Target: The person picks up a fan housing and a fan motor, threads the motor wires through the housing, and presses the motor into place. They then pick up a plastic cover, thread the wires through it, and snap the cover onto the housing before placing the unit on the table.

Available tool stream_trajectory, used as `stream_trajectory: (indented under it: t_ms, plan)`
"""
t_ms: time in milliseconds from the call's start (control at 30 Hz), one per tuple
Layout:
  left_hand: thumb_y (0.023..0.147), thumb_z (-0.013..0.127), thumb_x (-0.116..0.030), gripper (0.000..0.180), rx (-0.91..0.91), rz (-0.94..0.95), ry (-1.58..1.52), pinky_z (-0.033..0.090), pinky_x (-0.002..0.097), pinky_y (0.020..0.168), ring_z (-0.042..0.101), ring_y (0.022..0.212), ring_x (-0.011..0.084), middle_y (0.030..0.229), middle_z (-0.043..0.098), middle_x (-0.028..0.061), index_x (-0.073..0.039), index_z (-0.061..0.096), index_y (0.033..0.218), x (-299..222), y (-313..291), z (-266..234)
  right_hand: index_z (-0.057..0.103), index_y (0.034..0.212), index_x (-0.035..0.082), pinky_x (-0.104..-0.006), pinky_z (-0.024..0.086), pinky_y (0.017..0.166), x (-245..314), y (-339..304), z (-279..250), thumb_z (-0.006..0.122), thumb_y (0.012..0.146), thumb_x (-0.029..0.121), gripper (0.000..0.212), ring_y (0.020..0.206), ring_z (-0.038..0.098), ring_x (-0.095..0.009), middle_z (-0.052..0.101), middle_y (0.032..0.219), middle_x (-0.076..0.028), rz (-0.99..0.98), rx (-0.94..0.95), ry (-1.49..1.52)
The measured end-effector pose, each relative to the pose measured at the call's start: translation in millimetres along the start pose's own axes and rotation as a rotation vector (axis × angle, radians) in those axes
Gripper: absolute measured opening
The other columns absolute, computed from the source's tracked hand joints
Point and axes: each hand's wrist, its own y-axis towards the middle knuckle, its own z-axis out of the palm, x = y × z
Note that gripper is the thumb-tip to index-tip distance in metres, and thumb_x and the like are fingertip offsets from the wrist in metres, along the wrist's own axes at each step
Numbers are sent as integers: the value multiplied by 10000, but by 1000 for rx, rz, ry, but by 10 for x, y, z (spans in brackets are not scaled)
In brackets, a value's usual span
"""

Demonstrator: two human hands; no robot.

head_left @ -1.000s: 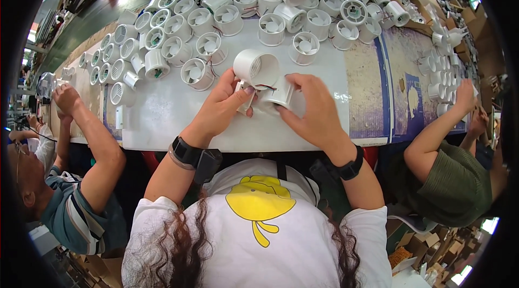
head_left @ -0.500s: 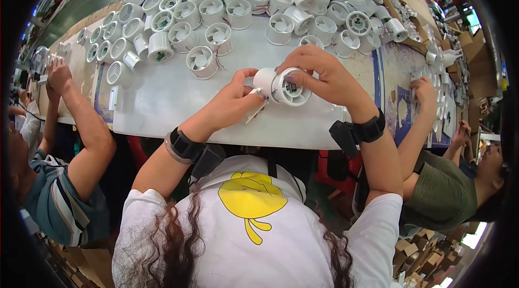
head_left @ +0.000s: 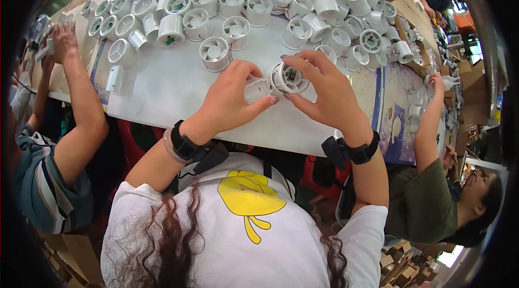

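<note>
A white round fan housing (head_left: 276,80) lies on its side between my hands, its open ring end with a small green circuit board facing right. My left hand (head_left: 230,96) holds its narrower, pale cylindrical end (head_left: 256,90), thumb below and fingers curled above. My right hand (head_left: 330,90) grips the ring end between a thumb at the lower rim and fingers at the upper rim. Just beyond my left hand, a similar fan unit (head_left: 214,54) stands on the table with its white blades showing.
Many white fan housings (head_left: 259,9) crowd the far side of the white work surface (head_left: 162,93). A white rectangular piece (head_left: 113,78) lies at the left. Co-workers' arms (head_left: 81,82) (head_left: 427,126) reach onto the table at either side. Cardboard boxes stand at far right.
The right thumb has moved from inside the ring to its lower rim, and my left fingers have opened somewhat around the other end. The right co-worker's arm has reached farther out.
</note>
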Motion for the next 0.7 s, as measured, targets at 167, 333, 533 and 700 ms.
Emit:
stream_trajectory:
  t_ms: [167, 333, 533, 700]
  plan:
    - [739, 778, -197, 257, -128, 59, 99, 472, 368, 777, 554, 915, 278, 932, 564, 60, -89, 616, 908, 44, 19, 110, 590, 1216, 149, -335, 517, 757, 109, 87, -34, 782, 718, 221, 538, 939, 611, -271, 565, 1123, -85, 15, 41, -19]
    - [744, 765, -136, 191, -151, 24, 41, 462, 358, 790, 551, 927, 268, 944, 580, 39, -92, 616, 856, 40, -2, 155, 594, 1205, 140, -345, 509, 763, 98, 110, 28, 769, 738, 220, 505, 950, 605, -277, 562, 1133, -93, 29, 32, -69]
    - [755, 730, -110, 144, -102, 25, -18, 470, 353, 757, 572, 871, 252, 891, 589, 41, -89, 622, 848, 64, -10, 125, 588, 1233, 129, -362, 503, 809, 78, 156, -54, 755, 753, 169, 510, 1017, 587, -290, 553, 1171, -103, -23, 116, 45]
    - [752, 696, -85, 131, -105, 68, -16, 485, 349, 668, 602, 774, 257, 844, 601, 49, -81, 618, 858, 49, -33, 109, 567, 1274, 127, -363, 504, 846, 80, 189, -156, 725, 752, 69, 548, 1061, 575, -294, 540, 1220, -111, -73, 237, 65]
